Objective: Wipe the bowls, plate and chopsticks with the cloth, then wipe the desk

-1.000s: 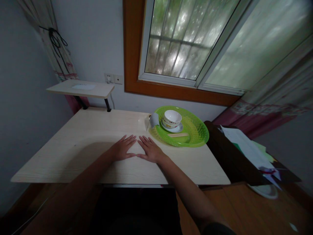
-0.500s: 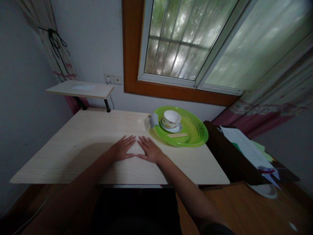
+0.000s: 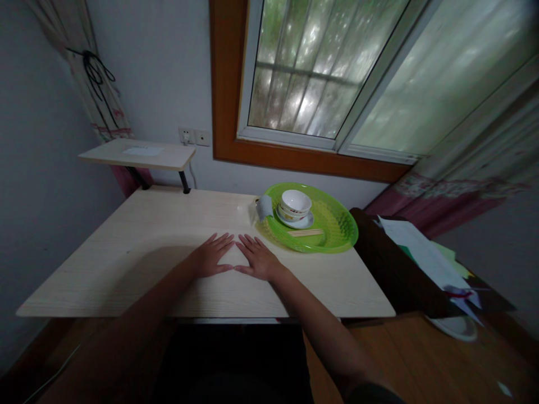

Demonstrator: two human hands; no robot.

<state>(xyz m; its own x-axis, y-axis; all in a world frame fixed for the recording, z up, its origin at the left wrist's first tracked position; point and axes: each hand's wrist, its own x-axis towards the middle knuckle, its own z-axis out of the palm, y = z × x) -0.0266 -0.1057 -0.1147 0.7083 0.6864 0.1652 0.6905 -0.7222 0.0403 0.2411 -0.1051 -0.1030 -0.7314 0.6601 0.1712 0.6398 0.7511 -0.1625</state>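
My left hand (image 3: 211, 256) lies flat on the pale wooden table (image 3: 160, 216), fingers spread and holding nothing. Beside it, my right hand (image 3: 257, 259) rests palm down in the same way, the thumb tips of both hands meeting or nearly so. Just beyond my right hand sits a round green plastic basket (image 3: 337, 244). Inside it, stacked white bowls (image 3: 296, 202) stand on a white plate (image 3: 306, 223), and a few pale chopsticks (image 3: 306, 232) lie in front of them. A grey cloth (image 3: 265, 207) hangs over the basket's left rim.
A small raised shelf (image 3: 147, 154) carrying a sheet of paper stands at the table's back left. Behind the table are a wall socket (image 3: 194, 136) and a wood-framed window (image 3: 295, 166). To the right, papers (image 3: 415, 252) lie on a dark piece of furniture (image 3: 379, 264).
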